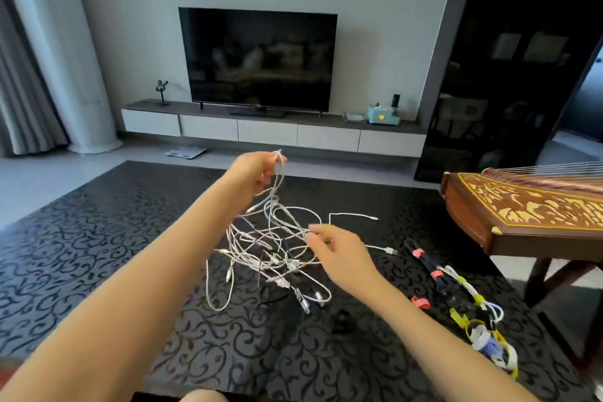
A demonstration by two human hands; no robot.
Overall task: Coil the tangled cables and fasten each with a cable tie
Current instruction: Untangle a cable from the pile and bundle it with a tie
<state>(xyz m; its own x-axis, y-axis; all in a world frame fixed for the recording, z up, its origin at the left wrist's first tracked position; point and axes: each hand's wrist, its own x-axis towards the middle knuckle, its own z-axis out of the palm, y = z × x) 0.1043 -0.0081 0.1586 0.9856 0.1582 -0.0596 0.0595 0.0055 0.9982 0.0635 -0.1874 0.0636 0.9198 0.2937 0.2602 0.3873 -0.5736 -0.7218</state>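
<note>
A tangle of white cables (270,248) hangs and spreads over the black patterned rug (98,238). My left hand (257,173) is raised above the tangle and pinches a bunch of its strands at the top, lifting them. My right hand (336,248) sits at the tangle's right side with fingers loosely bent, its fingertips touching the strands. To the right lie a coiled black cable with pink ties (427,264) and a coiled white cable with yellow ties (470,290). A loose pink tie (421,302) and several yellow ties (458,316) lie near them.
A wooden zither (528,206) on a stand occupies the right side beside the rug. A TV (257,59) on a low console stands at the far wall. A small dark object (342,320) rests on the rug near my right forearm.
</note>
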